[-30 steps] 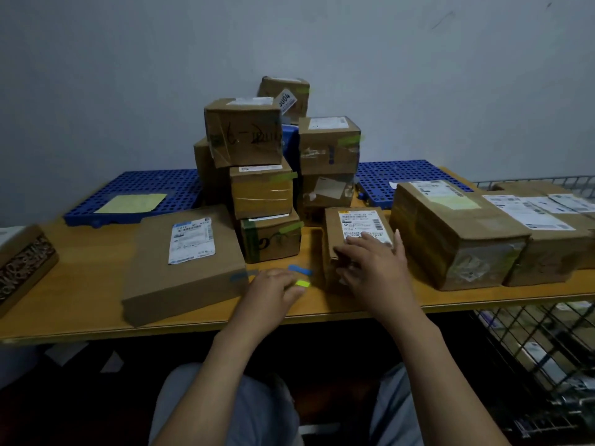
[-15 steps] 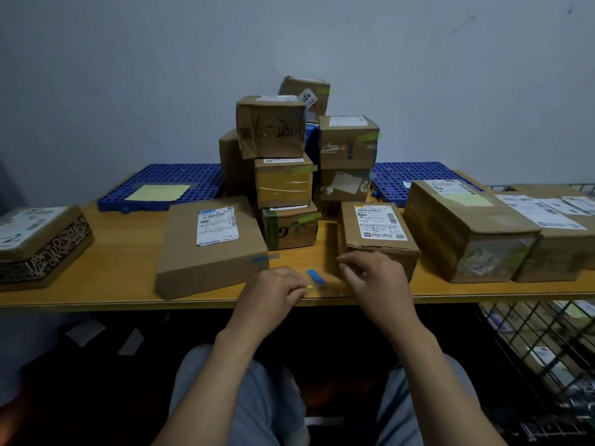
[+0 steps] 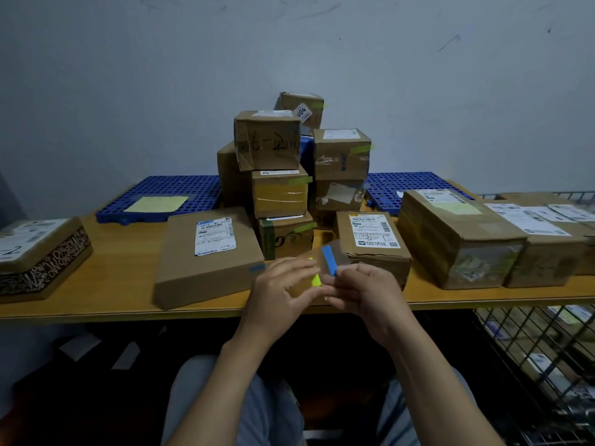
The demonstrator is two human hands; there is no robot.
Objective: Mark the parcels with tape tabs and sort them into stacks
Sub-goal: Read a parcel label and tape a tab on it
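You hold a translucent tape strip (image 3: pixel 338 254) between both hands, raised just over the near edge of the table (image 3: pixel 112 252). It carries a blue tab (image 3: pixel 329 260) standing nearly upright and a yellow-green tab (image 3: pixel 316 279) lower down, next to your left fingers. Your left hand (image 3: pixel 283 284) is curled and pinches the strip from the left; your right hand (image 3: pixel 363 291) pinches the lower end of the blue tab with its fingertips. The two hands almost touch.

Just beyond your right hand sits a small labelled parcel (image 3: pixel 370 243). Just left of your left hand lies a flat parcel (image 3: pixel 209 255) with a blue mark on its near right edge. Beyond both hands rises a stack of parcels (image 3: pixel 280 191), several bearing green tabs. To the right of your right hand lies a large parcel (image 3: pixel 457 239). Far to the left sits a patterned box (image 3: pixel 38 255).
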